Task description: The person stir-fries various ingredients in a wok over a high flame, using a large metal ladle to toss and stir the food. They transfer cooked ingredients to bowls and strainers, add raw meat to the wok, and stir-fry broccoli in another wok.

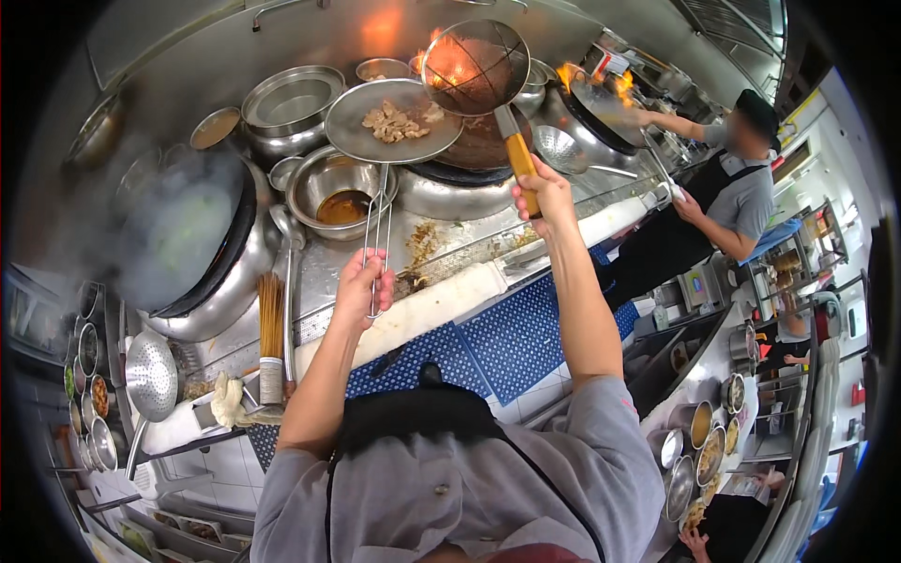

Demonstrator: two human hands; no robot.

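Note:
My left hand (364, 288) grips the wire handle of a round mesh strainer (345, 144), which holds pieces of cooked meat (394, 125). My right hand (545, 193) is closed around the wooden handle of a second wire strainer (503, 84), tilted beside the first one with orange flame glow seen through its mesh. Below both lies a wok (479, 144) on a burner. A steel bowl (299, 179) with dark brown liquid stands below the left strainer.
A steaming wok (246, 246) sits at the left, near a bamboo brush (270, 317) and a perforated ladle (151, 376). At the right, a co-worker (732, 176) works at a flaming wok (598, 116). Another perforated ladle (559, 149) lies between the woks. Behind, a counter (711, 373) bears food containers.

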